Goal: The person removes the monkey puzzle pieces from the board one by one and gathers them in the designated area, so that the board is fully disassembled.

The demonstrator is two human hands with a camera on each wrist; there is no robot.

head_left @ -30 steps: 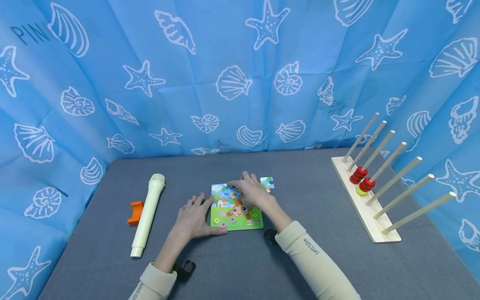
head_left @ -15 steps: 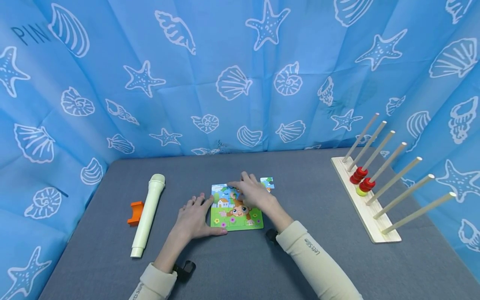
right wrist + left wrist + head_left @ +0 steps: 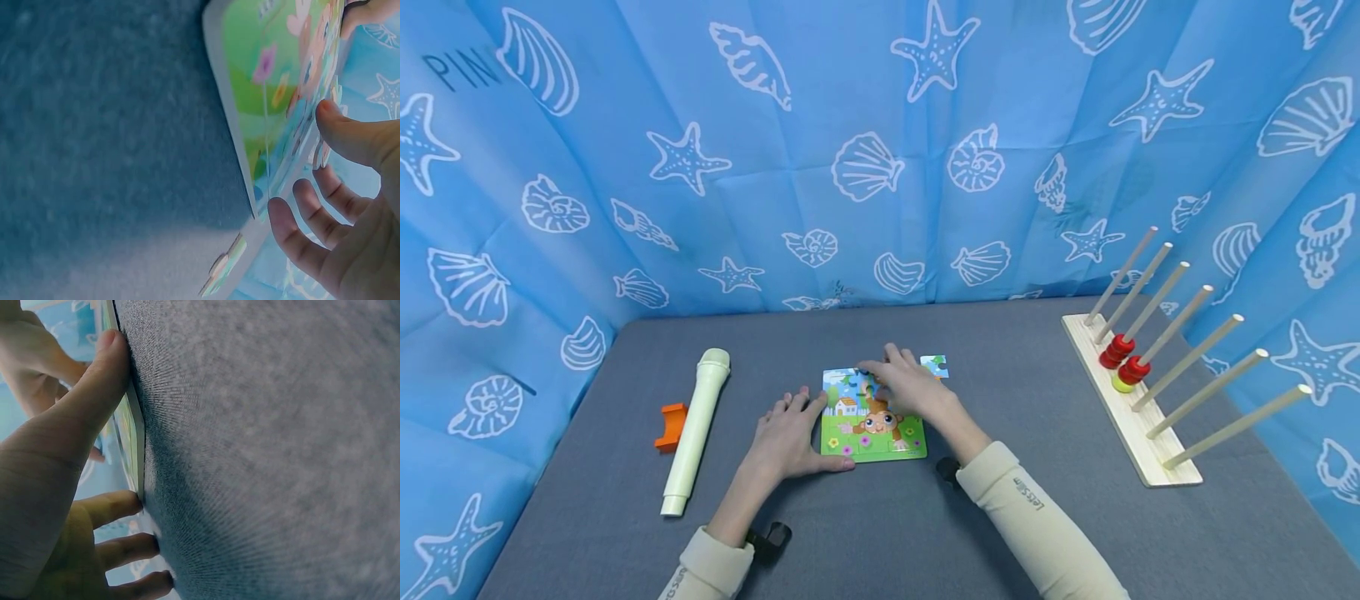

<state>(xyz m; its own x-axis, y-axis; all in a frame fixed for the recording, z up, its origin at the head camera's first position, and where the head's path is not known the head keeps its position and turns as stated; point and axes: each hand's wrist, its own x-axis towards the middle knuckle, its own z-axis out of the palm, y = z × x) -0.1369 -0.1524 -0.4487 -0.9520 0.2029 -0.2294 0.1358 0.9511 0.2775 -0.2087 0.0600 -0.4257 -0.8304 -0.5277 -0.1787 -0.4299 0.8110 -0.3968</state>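
A jigsaw puzzle (image 3: 865,437) with a monkey picture and a green lower border lies flat on the table. My left hand (image 3: 786,437) spreads around its near left corner, thumb along the front edge and fingertips at the left side, as the left wrist view also shows. Over the puzzle's top right part, my right hand (image 3: 913,387) pinches a small puzzle piece (image 3: 321,153) between thumb and finger, close over the board. Another loose puzzle piece (image 3: 935,364) lies on the table beyond the right hand. The right hand hides the puzzle's upper right.
To the left lie a pale toy microphone (image 3: 696,433) and an orange curved block (image 3: 672,427). A wooden peg stand (image 3: 1138,408) with several upright pegs and red and yellow-green rings stands at the right. A blue shell-print curtain (image 3: 880,225) hangs behind the table.
Both hands stay almost in place. The right hand shifts only very slightly at the puzzle's top edge; the left hand keeps its position on the corner.
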